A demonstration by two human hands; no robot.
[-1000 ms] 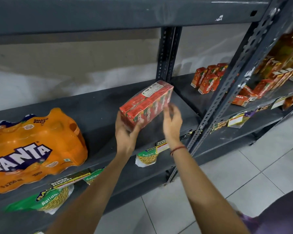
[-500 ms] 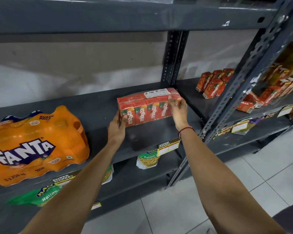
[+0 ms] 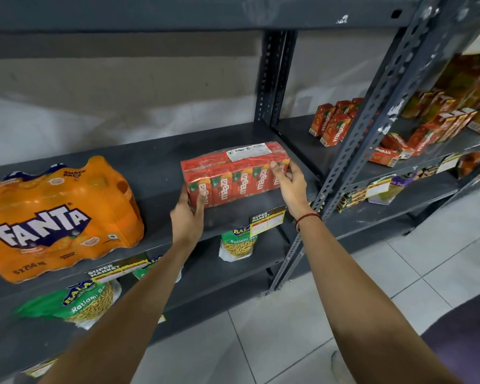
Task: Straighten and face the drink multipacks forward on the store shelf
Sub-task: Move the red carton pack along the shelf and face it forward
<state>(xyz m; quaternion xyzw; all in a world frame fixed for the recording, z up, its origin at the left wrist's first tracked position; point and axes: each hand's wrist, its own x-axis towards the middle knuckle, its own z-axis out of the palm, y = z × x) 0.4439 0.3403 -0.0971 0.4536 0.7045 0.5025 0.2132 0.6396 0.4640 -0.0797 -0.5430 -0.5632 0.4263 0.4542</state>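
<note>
A red shrink-wrapped multipack of Maaza juice cartons rests on the grey shelf, its printed front facing me and a white label on top. My left hand grips its lower left corner, thumb on the front. My right hand holds its right end, fingers on the front face. An orange Fanta multipack lies at the shelf's left, logo toward me and slightly tilted.
Single Maaza cartons stand on the neighbouring shelf bay to the right, beyond a perforated grey upright. Green Ratlami Sev snack bags sit on the shelf below. Yellow price tags hang on the shelf edge. Tiled floor lies at lower right.
The red multipack went from tilted in the air to flat on the shelf with its front toward me. Both hands stayed on its ends.
</note>
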